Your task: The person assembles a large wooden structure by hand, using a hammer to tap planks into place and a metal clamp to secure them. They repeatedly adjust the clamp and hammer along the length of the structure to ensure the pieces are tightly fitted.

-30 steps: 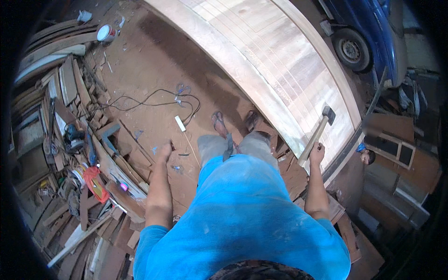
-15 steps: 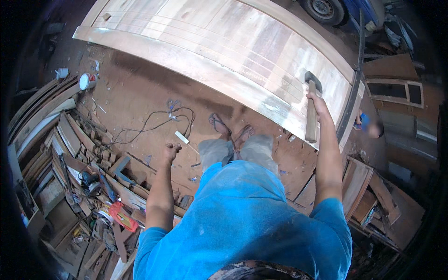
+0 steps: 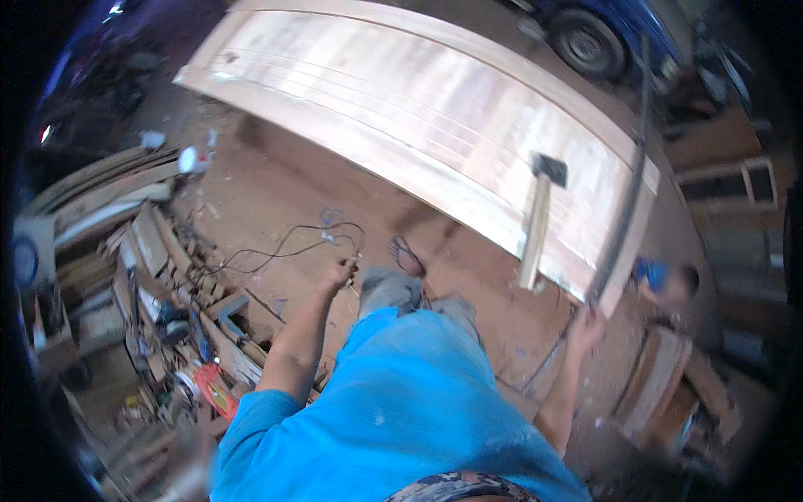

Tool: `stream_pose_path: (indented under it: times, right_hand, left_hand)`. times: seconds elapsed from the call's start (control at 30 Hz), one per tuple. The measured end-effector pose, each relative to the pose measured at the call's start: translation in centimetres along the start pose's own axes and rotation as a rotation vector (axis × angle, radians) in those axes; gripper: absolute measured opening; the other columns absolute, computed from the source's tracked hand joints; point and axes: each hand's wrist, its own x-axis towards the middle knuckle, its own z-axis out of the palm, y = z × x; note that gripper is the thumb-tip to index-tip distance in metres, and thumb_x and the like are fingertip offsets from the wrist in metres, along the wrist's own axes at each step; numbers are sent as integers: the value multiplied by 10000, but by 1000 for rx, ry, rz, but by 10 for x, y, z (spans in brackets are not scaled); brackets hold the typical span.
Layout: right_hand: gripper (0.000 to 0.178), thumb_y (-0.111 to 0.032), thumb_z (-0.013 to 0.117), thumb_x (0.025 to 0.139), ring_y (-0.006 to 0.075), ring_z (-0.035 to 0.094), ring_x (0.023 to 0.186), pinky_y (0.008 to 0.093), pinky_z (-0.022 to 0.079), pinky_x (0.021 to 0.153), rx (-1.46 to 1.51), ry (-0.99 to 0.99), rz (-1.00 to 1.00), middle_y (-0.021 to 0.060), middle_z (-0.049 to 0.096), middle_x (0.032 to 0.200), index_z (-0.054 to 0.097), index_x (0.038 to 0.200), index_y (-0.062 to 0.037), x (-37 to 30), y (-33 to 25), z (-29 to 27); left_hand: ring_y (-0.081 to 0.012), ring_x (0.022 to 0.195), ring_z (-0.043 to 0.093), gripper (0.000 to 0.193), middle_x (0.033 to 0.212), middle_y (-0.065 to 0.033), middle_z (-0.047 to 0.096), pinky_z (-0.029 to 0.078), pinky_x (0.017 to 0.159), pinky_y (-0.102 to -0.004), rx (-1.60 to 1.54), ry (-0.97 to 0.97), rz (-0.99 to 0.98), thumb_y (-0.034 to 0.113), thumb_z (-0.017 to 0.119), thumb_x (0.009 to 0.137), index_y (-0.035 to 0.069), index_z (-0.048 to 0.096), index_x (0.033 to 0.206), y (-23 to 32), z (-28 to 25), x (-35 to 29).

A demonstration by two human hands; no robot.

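Note:
A large pale wooden door panel (image 3: 360,109) lies raised above the dirt floor in front of me. Across its right end runs a long dark metal bar (image 3: 639,180). My right hand (image 3: 588,325) is at the bar's near end, fingers closed round it, somewhat blurred. The mallet (image 3: 532,238), with a dark head and a pale wooden handle, rests on the panel, its handle end reaching the near edge. My left hand (image 3: 339,273) hangs to the left of my legs, fingers curled, with nothing visible in it.
Stacked timber and offcuts (image 3: 155,243) fill the left side. A dark cable (image 3: 288,230) loops over the floor. A person in blue (image 3: 661,276) is low at the right, near wooden boards (image 3: 657,376). A blue vehicle's wheel (image 3: 585,43) stands beyond the panel.
My right hand has let go of the mallet, leaving it on the panel, and moved nearer to the bar's end. My left hand stays curled. The whole view has shifted.

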Motion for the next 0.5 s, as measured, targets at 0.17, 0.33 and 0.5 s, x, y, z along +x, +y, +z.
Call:
stream_pose_path:
  times: [0.17,0.33,0.5]
  right_hand:
    - [418,-318,600,1017,445,664,1059,494,532,920,-532,-5,333,292,689,1140,666,1174,64,-103,158,-64]
    - [458,-313,523,1035,461,646,1103,475,511,940,-91,-303,257,308,671,1192,654,1202,93,-158,212,-57]
    - [443,-306,524,1029,449,650,1106,476,510,929,-137,-418,338,305,679,1169,672,1178,84,-150,233,-58]
  left_hand:
    - [-225,803,705,449,938,-119,757,559,744,-392,218,52,98,452,612,965,37,742,1077,12,39,-15]
    - [-385,1168,639,507,1253,-202,685,501,1004,-453,563,-222,355,471,550,981,70,690,1258,70,156,-79]
    - [-397,1140,638,646,1234,-181,681,511,962,-446,642,-551,642,599,480,995,22,692,1193,55,336,-167]
